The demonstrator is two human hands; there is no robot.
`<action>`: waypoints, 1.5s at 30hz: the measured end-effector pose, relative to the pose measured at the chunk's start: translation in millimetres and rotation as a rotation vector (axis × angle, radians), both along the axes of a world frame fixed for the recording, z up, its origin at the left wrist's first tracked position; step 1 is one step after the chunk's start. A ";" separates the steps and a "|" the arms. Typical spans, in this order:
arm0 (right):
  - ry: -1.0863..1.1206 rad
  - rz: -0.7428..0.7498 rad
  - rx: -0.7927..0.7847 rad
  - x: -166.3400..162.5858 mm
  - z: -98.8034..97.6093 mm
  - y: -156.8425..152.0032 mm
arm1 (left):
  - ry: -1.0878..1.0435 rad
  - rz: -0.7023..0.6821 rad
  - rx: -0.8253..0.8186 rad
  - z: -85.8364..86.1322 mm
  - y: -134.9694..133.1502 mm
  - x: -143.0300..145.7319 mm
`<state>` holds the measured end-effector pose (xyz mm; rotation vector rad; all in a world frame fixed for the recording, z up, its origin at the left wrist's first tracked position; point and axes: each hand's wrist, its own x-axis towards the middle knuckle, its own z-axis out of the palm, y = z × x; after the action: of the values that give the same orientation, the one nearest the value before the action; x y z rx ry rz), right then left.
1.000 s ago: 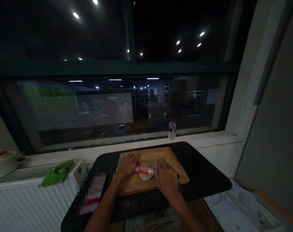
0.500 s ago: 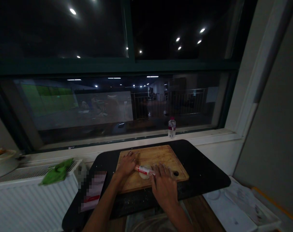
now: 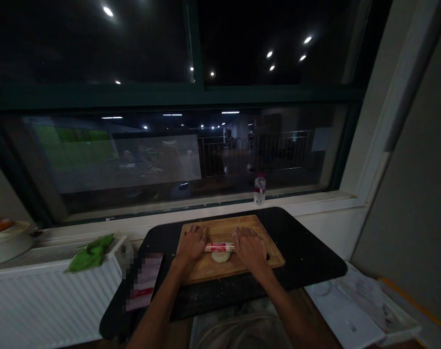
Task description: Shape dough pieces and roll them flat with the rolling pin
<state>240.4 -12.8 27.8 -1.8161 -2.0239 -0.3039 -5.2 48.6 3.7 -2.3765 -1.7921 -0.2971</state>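
Note:
A wooden cutting board lies on a black table. On the board is a round, pale, flattened piece of dough. Across its far part rests a rolling pin with a red and white label. My left hand is closed over the left end of the pin, and my right hand covers the right end. Both ends of the pin are hidden under the hands.
On the table's left lies a flat, partly pixelated packet. A water bottle stands on the windowsill behind. To the left, a green cloth hangs on a white radiator, beside a white bowl. A white box sits lower right.
The rolling pin has gone from slanted to level and now sits at the dough's far side. My right hand has moved away from me and slightly right, onto the pin's end.

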 end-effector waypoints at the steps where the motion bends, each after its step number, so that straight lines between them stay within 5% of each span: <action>1: 0.005 0.005 -0.010 1.9 0.5 6.5 | -0.006 0.014 0.003 1.7 -1.6 1.0; 10: 0.055 0.084 -0.087 12.8 6.2 48.7 | -0.045 0.134 -0.031 18.8 -8.6 9.9; 20: 0.042 0.089 -0.162 15.8 3.3 77.2 | -0.090 0.235 -0.078 26.5 12.5 14.5; 45: 0.066 0.034 -0.060 11.9 -0.6 25.5 | -0.072 0.121 -0.017 14.7 -26.2 10.2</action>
<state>252.4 12.6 27.2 -1.8000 -2.0363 -0.1728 4.9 22.4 18.5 -2.2838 -1.9680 -0.3578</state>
